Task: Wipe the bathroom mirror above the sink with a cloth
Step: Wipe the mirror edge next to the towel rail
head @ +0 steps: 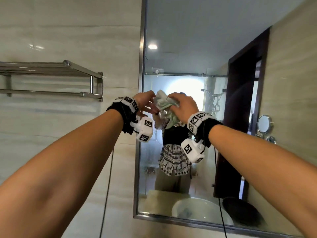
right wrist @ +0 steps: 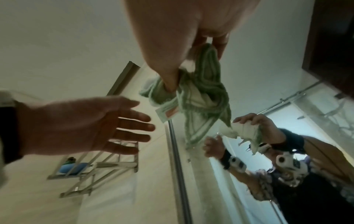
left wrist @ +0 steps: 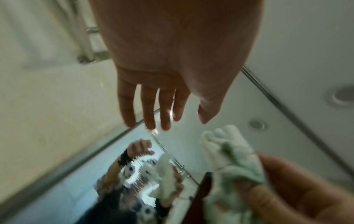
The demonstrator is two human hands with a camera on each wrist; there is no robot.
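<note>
Both forearms reach up and forward, wrists level, hands raised close together in front of the mirror [head: 188, 48] near its left frame. The right hand [head: 184, 107] bunches the green-and-white cloth [head: 164, 105]: its grip is closed on the cloth, thumb and fingers pinching the crumpled fabric, with loose folds and a small tag hanging below. The left hand [head: 144, 102] sits just beside the cloth, palm turned toward it, fingers [right wrist: 134, 118] straight and slightly spread; its grip is open and holds nothing. A steel towel rack [head: 51, 79] is fixed to the tiled wall left of the mirror.
</note>
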